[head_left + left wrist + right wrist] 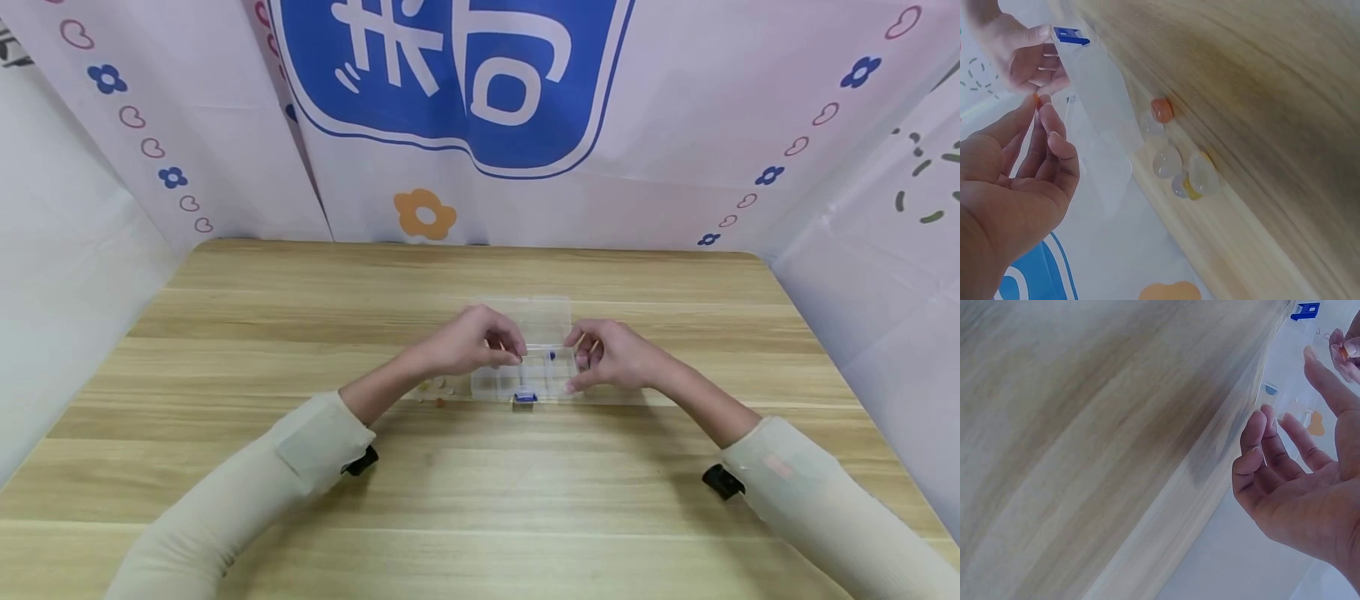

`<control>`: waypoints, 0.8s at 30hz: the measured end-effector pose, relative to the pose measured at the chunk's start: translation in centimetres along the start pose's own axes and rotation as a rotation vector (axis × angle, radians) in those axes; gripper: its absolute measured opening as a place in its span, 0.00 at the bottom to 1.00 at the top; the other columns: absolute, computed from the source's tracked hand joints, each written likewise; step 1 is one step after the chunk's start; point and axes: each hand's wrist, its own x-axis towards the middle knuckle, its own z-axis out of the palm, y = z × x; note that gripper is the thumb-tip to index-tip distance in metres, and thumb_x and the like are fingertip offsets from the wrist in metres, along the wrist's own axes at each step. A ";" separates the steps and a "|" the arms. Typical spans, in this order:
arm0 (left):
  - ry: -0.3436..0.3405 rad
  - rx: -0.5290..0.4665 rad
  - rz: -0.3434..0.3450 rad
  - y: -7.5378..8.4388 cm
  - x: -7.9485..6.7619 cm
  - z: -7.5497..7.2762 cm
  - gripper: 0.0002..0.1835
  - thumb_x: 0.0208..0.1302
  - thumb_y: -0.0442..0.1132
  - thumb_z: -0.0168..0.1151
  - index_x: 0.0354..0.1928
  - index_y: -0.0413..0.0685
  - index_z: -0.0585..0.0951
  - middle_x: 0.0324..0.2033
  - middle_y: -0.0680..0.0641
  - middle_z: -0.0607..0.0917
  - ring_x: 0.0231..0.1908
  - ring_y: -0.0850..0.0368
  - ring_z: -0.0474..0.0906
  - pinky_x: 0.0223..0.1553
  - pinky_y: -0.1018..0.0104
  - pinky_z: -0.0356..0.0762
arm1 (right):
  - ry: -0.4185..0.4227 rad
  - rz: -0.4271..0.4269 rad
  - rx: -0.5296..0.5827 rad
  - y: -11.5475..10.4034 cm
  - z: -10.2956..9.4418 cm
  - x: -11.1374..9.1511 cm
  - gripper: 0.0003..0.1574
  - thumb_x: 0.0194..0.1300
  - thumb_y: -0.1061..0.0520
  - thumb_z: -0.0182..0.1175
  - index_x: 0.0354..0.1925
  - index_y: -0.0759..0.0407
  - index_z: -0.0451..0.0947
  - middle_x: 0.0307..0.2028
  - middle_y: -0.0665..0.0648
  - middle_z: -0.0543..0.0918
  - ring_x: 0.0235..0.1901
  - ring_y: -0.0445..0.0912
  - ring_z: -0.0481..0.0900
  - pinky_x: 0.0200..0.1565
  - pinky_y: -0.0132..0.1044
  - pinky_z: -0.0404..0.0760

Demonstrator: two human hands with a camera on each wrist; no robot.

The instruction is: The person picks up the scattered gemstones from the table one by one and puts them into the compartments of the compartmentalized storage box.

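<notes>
A clear plastic box (486,385) with several compartments and a blue latch (526,397) lies with its lid (547,310) folded back. Over the compartments, my left hand (487,337) pinches a small orange stone (1036,98) between thumb and fingertips. My right hand (618,357) spans the box's right end, thumb at the near corner and fingers at the far one, holding it. One dark blue stone (552,355) sits in a right-hand compartment. In the left wrist view, several smooth pebbles lie loose on the table: an orange stone (1162,110) and whitish stones (1167,163).
The wooden table (465,500) carries the box near its middle, with the loose stones left of it, under my left forearm. A white printed sheet (645,200) hangs behind the far edge, and white sheets stand at both sides.
</notes>
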 end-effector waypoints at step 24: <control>-0.017 -0.004 -0.040 0.4 1.3 1.2 0.02 0.65 0.28 0.70 0.38 0.35 0.87 0.34 0.45 0.89 0.35 0.54 0.84 0.38 0.70 0.83 | 0.007 -0.008 0.006 0.1 0.0 0.0 0.34 0.52 0.60 0.82 0.52 0.70 0.77 0.34 0.58 0.81 0.32 0.47 0.78 0.38 0.37 0.81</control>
